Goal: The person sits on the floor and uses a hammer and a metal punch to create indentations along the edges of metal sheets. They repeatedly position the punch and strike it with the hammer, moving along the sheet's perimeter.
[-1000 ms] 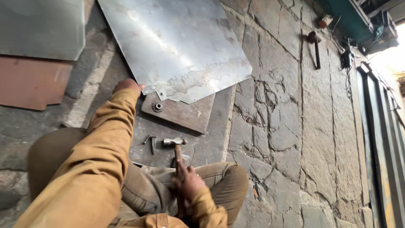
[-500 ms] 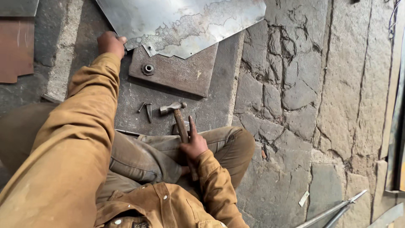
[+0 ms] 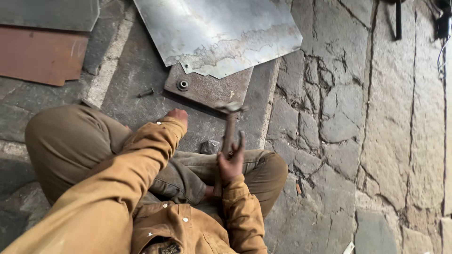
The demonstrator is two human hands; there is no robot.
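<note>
Two hands show at the ends of tan canvas sleeves with metal snap buttons. The right hand point(image 3: 231, 162) grips the wooden handle of a hammer point(image 3: 229, 123), thumb and lower fingers wrapped round the shaft while the forefinger stands straight up beside it; the blurred steel head sits above the fingertips, over the near edge of a rusty flat plate point(image 3: 212, 89). The left hand point(image 3: 177, 115) is mostly hidden by its cuff, so whether its fingers are curled or spread cannot be told; it hovers just short of the same plate. Beyond those fingers, a round washer-like fitting point(image 3: 182, 85) sits on the plate's corner, and a small dark bolt point(image 3: 146, 92) lies on the slate-grey floor to their left. A large shiny steel sheet point(image 3: 216, 33), mottled with pale tide marks, overlaps the plate's far edge. Below the hammer fingers lies a small grey metal block point(image 3: 210, 146), by the knee. Cracked, rough stone paving point(image 3: 358, 141) spreads to the right.
</note>
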